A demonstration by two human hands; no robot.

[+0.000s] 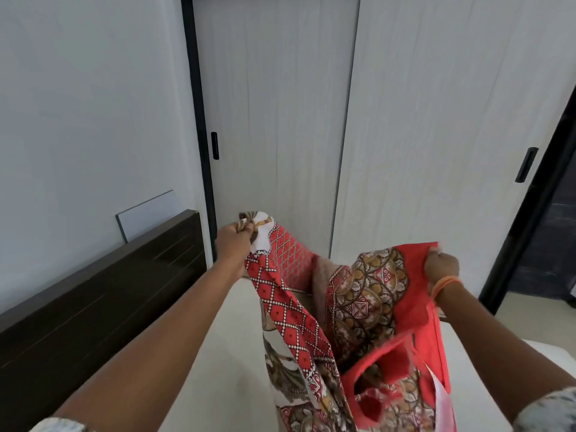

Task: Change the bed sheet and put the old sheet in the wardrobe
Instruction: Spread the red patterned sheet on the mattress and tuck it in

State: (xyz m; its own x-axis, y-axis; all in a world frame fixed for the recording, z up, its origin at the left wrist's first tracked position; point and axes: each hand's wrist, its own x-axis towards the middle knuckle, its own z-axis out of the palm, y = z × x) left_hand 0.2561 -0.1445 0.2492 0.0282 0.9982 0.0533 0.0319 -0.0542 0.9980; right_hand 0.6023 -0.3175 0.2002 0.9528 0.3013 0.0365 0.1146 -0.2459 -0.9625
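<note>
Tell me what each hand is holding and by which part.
Both hold the red patterned sheet: left hand grips a bunched corner, right hand pinches the plain red edge.

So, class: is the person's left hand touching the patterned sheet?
Touching. The head view shows the left hand with fingers curled around a bunched corner of the patterned sheet.

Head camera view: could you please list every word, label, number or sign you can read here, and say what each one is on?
None: no readable text shows anywhere in this view.
The sheet held by the left hand and the right hand bears only patterns, no letters.
The wardrobe doors, their black handles and the headboard carry no label.
</note>
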